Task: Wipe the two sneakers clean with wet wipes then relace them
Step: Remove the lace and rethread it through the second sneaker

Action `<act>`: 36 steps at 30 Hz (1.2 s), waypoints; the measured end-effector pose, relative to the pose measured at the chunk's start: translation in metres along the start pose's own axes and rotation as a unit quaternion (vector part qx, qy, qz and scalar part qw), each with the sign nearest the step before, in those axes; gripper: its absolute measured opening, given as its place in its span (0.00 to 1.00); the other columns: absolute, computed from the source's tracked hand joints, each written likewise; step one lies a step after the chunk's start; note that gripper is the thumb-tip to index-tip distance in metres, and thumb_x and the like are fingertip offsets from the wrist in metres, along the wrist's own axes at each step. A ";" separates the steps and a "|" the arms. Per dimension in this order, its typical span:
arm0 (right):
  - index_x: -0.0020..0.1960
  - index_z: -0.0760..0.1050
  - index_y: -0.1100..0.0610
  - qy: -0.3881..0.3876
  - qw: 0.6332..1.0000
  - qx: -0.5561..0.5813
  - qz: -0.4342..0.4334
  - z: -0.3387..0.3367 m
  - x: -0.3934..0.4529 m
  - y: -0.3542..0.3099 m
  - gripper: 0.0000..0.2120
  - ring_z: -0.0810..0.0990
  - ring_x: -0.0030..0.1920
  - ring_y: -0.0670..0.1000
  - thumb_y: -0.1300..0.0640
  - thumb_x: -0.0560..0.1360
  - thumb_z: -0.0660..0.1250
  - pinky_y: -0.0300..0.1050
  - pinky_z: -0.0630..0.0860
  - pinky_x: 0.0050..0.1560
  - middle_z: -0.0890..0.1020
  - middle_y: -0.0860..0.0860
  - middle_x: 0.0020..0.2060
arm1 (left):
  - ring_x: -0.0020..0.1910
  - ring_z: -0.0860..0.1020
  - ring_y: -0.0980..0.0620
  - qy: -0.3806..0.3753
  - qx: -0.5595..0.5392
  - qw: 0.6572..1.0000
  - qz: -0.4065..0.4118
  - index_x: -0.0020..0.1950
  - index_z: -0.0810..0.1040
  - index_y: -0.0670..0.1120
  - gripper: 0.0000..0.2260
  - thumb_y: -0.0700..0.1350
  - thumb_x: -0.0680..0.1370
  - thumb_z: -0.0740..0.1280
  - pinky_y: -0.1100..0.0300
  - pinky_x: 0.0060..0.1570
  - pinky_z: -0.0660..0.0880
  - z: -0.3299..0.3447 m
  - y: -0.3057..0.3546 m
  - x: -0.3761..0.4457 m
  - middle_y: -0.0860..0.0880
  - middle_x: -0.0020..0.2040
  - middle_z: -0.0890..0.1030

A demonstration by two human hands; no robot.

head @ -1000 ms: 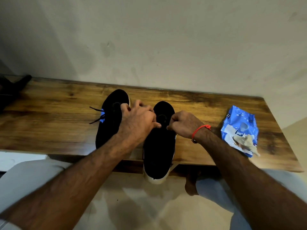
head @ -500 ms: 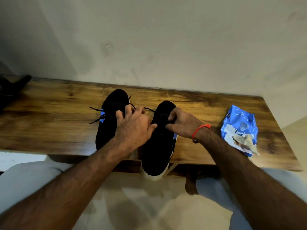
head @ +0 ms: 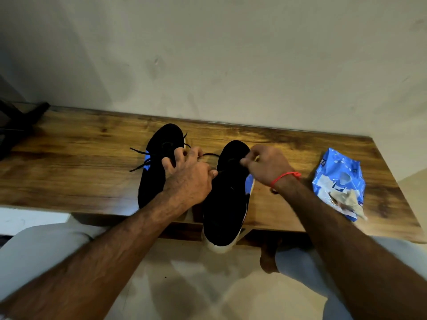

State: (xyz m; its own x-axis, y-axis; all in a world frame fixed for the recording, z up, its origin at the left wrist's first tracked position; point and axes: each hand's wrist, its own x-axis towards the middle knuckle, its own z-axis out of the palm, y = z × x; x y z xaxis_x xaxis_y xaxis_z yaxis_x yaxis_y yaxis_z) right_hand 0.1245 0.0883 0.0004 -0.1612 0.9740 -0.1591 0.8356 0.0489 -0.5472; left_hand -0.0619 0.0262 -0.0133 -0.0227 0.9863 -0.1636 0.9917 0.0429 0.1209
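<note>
We see two black sneakers lying side by side on the wooden desk (head: pixel 69 162), near the middle of its length. The left sneaker (head: pixel 153 172) lies wholly on the desk, its toe close to the back edge, with loose lace ends spilling off its left side. The right sneaker (head: pixel 227 204) sits just beside it, and its white-soled heel hangs over the front edge. Our left hand (head: pixel 188 179) is curled above the gap between the two shoes, its fingers pinching a black lace (head: pixel 209 155) that runs across to the right sneaker. Our right hand (head: pixel 265 166), with a red thread (head: pixel 285 176) around the wrist, is closed over the upper of the right sneaker, fingertips pinching the lace there. A blue pack of wet wipes (head: pixel 338 179) lies near the right end of the desk, well apart from the shoes, with a crumpled wipe (head: pixel 346 199) on top of it
</note>
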 end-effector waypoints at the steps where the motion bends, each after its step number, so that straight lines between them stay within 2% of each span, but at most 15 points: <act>1: 0.39 0.77 0.54 0.031 0.999 -0.003 0.020 -0.009 0.006 0.009 0.07 0.80 0.50 0.57 0.53 0.75 0.70 0.45 0.73 0.45 0.83 0.54 0.44 | 0.67 0.59 0.45 0.000 -0.003 1.000 -0.002 0.62 0.82 0.59 0.18 0.62 0.83 0.56 0.44 0.61 0.60 -0.001 0.001 0.000 0.55 0.73 0.61; 3: 0.44 0.78 0.55 0.047 0.998 -0.040 0.021 -0.016 0.010 0.022 0.03 0.79 0.55 0.58 0.55 0.75 0.69 0.47 0.74 0.52 0.82 0.56 0.50 | 0.68 0.58 0.45 0.003 -0.011 1.000 -0.002 0.61 0.82 0.58 0.18 0.62 0.83 0.56 0.44 0.62 0.60 -0.001 0.003 -0.001 0.55 0.73 0.61; 6: 0.59 0.75 0.49 -0.034 0.992 -0.096 -0.068 0.002 0.003 0.019 0.16 0.67 0.70 0.57 0.43 0.76 0.67 0.59 0.67 0.68 0.72 0.51 0.67 | 0.70 0.57 0.45 0.001 -0.014 1.000 -0.001 0.61 0.82 0.57 0.17 0.62 0.83 0.57 0.43 0.64 0.60 -0.002 0.006 -0.002 0.55 0.74 0.61; 9: 0.58 0.75 0.47 -0.066 0.966 -0.214 -0.128 0.023 -0.006 0.004 0.19 0.56 0.75 0.57 0.36 0.76 0.64 0.67 0.58 0.71 0.64 0.48 0.73 | 0.71 0.57 0.45 -0.003 -0.015 1.000 -0.001 0.61 0.82 0.57 0.17 0.62 0.83 0.57 0.42 0.64 0.60 -0.003 0.007 -0.003 0.55 0.75 0.61; 12: 0.49 0.77 0.50 -0.044 0.968 -0.205 -0.140 0.027 -0.005 -0.001 0.12 0.62 0.72 0.55 0.42 0.77 0.65 0.64 0.63 0.69 0.72 0.48 0.67 | 0.70 0.57 0.45 0.001 -0.009 1.000 -0.003 0.61 0.82 0.58 0.17 0.62 0.83 0.57 0.42 0.64 0.60 -0.003 0.005 -0.004 0.55 0.74 0.61; 16: 0.46 0.79 0.55 0.101 0.992 -0.067 0.033 -0.010 0.017 0.029 0.10 0.79 0.56 0.60 0.48 0.77 0.67 0.55 0.78 0.54 0.83 0.55 0.52 | 0.70 0.58 0.45 -0.005 -0.006 1.000 -0.005 0.60 0.82 0.58 0.18 0.63 0.83 0.57 0.42 0.64 0.60 -0.005 0.003 -0.003 0.54 0.74 0.62; 18: 0.50 0.78 0.51 0.123 0.987 -0.081 0.062 -0.020 0.021 0.042 0.10 0.75 0.61 0.61 0.45 0.76 0.67 0.58 0.73 0.60 0.80 0.56 0.58 | 0.71 0.58 0.44 -0.003 -0.004 1.000 -0.007 0.59 0.82 0.58 0.17 0.63 0.83 0.57 0.42 0.64 0.60 -0.005 0.002 -0.003 0.54 0.74 0.62; 20: 0.54 0.76 0.47 0.099 0.991 -0.094 -0.003 -0.009 0.018 0.039 0.15 0.68 0.69 0.61 0.39 0.74 0.65 0.60 0.66 0.67 0.75 0.53 0.65 | 0.71 0.57 0.44 -0.005 -0.005 1.000 -0.009 0.59 0.82 0.58 0.17 0.63 0.83 0.57 0.42 0.65 0.60 -0.006 0.002 -0.004 0.54 0.74 0.62; 23: 0.57 0.75 0.45 -0.013 0.976 -0.181 -0.123 0.022 -0.006 0.009 0.19 0.52 0.76 0.60 0.34 0.74 0.65 0.63 0.54 0.73 0.64 0.49 0.73 | 0.71 0.57 0.44 -0.003 -0.004 1.000 -0.006 0.60 0.82 0.58 0.17 0.62 0.83 0.57 0.41 0.65 0.60 -0.007 0.005 -0.005 0.54 0.74 0.61; 25: 0.55 0.76 0.45 -0.052 0.953 -0.256 -0.152 0.034 -0.013 -0.005 0.16 0.51 0.76 0.59 0.36 0.76 0.64 0.64 0.53 0.72 0.64 0.47 0.73 | 0.71 0.57 0.44 -0.002 -0.001 1.000 -0.006 0.59 0.82 0.58 0.17 0.62 0.83 0.57 0.41 0.65 0.60 -0.007 0.005 -0.006 0.54 0.74 0.61; 27: 0.48 0.77 0.46 -0.030 0.966 -0.209 -0.150 0.033 -0.006 -0.001 0.08 0.62 0.72 0.56 0.42 0.77 0.65 0.60 0.62 0.69 0.74 0.46 0.66 | 0.72 0.57 0.44 -0.005 0.005 1.000 -0.010 0.60 0.82 0.58 0.17 0.62 0.83 0.56 0.40 0.65 0.60 -0.006 0.003 -0.006 0.54 0.75 0.62; 29: 0.41 0.77 0.48 0.036 0.996 -0.057 -0.058 0.009 0.006 0.007 0.06 0.76 0.61 0.57 0.49 0.76 0.69 0.54 0.74 0.59 0.83 0.51 0.54 | 0.71 0.57 0.44 -0.007 0.008 1.000 -0.013 0.59 0.82 0.59 0.17 0.62 0.83 0.57 0.40 0.65 0.60 -0.006 0.001 -0.005 0.53 0.74 0.62; 31: 0.44 0.80 0.54 0.113 0.993 -0.013 0.025 -0.017 0.019 0.025 0.05 0.79 0.55 0.62 0.53 0.76 0.69 0.52 0.77 0.54 0.84 0.58 0.50 | 0.71 0.58 0.44 -0.004 0.009 1.000 -0.012 0.58 0.82 0.59 0.17 0.62 0.83 0.57 0.40 0.65 0.60 -0.005 0.000 -0.004 0.53 0.73 0.63; 33: 0.52 0.79 0.56 0.136 0.988 -0.047 0.047 -0.024 0.023 0.038 0.09 0.76 0.60 0.63 0.51 0.77 0.68 0.54 0.74 0.60 0.81 0.60 0.57 | 0.71 0.57 0.44 0.006 0.014 1.000 -0.004 0.58 0.83 0.58 0.17 0.62 0.83 0.56 0.40 0.66 0.60 -0.003 0.001 -0.004 0.53 0.74 0.63; 36: 0.63 0.74 0.48 0.052 0.990 -0.113 -0.068 -0.003 0.010 0.026 0.22 0.62 0.73 0.62 0.39 0.74 0.66 0.62 0.61 0.72 0.69 0.54 0.72 | 0.72 0.56 0.43 0.007 0.013 1.000 -0.003 0.59 0.83 0.58 0.18 0.62 0.83 0.56 0.39 0.66 0.60 -0.003 0.001 -0.004 0.53 0.74 0.63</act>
State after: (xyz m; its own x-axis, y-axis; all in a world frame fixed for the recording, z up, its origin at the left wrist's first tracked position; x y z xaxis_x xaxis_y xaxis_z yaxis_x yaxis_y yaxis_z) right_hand 0.1461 0.0999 -0.0125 -0.2352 0.9719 -0.0039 0.9082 0.2183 -0.3571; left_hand -0.0610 0.0224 -0.0096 -0.0308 0.9880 -0.1514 0.9945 0.0454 0.0939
